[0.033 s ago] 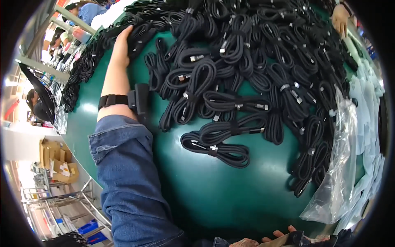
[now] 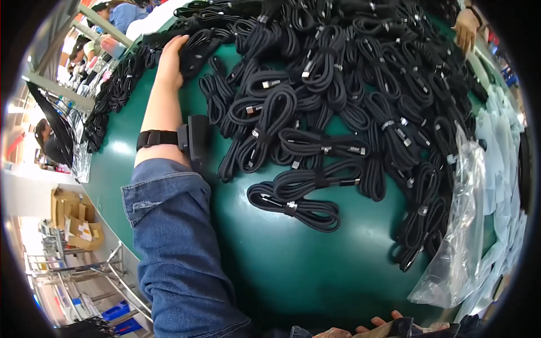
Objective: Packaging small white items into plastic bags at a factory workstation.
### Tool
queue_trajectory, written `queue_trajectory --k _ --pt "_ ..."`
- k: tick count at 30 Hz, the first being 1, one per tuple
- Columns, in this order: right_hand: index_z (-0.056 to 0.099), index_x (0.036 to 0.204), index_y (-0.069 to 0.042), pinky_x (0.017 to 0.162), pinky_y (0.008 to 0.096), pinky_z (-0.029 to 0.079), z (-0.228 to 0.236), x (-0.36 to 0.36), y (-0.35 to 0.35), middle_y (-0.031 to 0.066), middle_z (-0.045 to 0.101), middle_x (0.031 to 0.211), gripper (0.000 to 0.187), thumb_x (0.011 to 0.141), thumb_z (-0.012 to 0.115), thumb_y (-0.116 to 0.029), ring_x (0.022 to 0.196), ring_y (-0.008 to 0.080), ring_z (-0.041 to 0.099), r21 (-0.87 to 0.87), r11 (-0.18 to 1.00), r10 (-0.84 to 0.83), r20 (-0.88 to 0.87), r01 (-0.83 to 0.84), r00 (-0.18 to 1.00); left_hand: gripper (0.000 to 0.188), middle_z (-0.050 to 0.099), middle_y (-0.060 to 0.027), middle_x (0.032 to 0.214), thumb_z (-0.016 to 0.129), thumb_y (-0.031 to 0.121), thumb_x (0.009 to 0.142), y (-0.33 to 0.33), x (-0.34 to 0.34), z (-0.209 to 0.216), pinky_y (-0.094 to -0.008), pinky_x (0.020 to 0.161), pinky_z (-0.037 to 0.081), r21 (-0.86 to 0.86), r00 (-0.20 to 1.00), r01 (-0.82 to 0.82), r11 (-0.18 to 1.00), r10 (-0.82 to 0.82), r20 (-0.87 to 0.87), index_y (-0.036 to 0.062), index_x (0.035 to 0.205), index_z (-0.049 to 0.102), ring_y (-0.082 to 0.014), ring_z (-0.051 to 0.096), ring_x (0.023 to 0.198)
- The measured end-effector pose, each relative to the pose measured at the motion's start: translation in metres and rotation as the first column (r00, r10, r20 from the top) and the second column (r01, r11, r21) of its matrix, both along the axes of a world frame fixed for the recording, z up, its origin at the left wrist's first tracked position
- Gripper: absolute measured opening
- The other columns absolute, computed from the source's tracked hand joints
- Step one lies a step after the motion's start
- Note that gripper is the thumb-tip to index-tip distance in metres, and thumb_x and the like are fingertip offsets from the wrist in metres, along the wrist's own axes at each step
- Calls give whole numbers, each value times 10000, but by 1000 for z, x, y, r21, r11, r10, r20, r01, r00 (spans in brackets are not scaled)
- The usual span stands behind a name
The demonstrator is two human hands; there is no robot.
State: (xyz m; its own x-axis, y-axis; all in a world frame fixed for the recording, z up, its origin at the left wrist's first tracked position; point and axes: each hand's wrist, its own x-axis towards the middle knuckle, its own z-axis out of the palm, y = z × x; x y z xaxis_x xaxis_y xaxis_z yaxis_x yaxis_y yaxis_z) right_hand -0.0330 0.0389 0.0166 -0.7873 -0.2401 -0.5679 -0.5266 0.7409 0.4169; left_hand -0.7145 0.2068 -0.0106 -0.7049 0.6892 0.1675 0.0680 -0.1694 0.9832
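My left hand (image 2: 172,63) reaches far forward at the left side of the heap. Its fingers are stretched out, its side is against bundled black cables (image 2: 198,49), and I see nothing gripped in it. A black strap holds a dark box-shaped device (image 2: 197,139) on that wrist. At the lower edge, my right hand (image 2: 378,324) shows only in part; its fingertips are apart, with nothing seen in them. Coiled black braided cables, each tied with a black band, cover the far table. One tied cable (image 2: 293,207) lies nearest to me.
The green table (image 2: 304,270) has a curved near edge. On the right lie a clear plastic bag (image 2: 459,242) and pale bluish bags (image 2: 496,169). Another person's hand (image 2: 465,28) rests at the far right. Cardboard boxes (image 2: 76,219) and metal racks stand at the left.
My left hand has shifted slightly to the right along the cables. The cables next to it have moved a little; the right hand has barely moved.
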Motion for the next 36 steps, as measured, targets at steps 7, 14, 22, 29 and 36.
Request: queue_trajectory --k 7,14,22,29,36 --pt "261 1406 -388 1020 546 293 5 -23 30 9 280 1474 575 871 431 -513 1280 247 352 -39 999 -20 7 21 1000 196 659 -128 935 585 137 787 88 174 71 -382 826 505 -222 390 289 931 -326 -861 35 922 684 -311 611 983" --pt "302 1372 -430 985 563 312 -12 -40 46 20 342 1434 545 857 452 -528 1224 270 402 -228 966 -135 -41 122 990 198 633 -136 1070 578 137 827 2 144 70 -361 931 439 16 293 159 987 -32 -956 26 969 661 -302 579 1043" --pt "348 1334 -478 946 581 334 -12 -42 27 32 412 1389 512 842 475 -545 1161 296 460 -496 839 -246 19 223 969 553 264 -95 1500 479 356 899 -260 126 22 -576 1090 137 -689 486 -536 488 -489 -724 169 1406 365 -327 209 1390" --pt "391 1302 -520 931 590 351 22 -6 -4 52 449 1370 497 819 502 -553 1140 321 489 -574 796 -323 -136 191 937 592 204 -36 1529 474 440 897 -263 133 36 -594 1089 102 -708 509 -550 443 -494 -704 233 1431 324 -293 145 1416" --pt "464 1302 -450 1040 587 268 28 -5 -14 120 337 1449 708 639 708 -406 1301 366 346 -831 510 -536 -107 221 837 561 260 -27 1512 393 493 918 -265 131 17 -596 1084 162 -652 558 -628 425 -339 -758 245 1419 344 -268 231 1392"
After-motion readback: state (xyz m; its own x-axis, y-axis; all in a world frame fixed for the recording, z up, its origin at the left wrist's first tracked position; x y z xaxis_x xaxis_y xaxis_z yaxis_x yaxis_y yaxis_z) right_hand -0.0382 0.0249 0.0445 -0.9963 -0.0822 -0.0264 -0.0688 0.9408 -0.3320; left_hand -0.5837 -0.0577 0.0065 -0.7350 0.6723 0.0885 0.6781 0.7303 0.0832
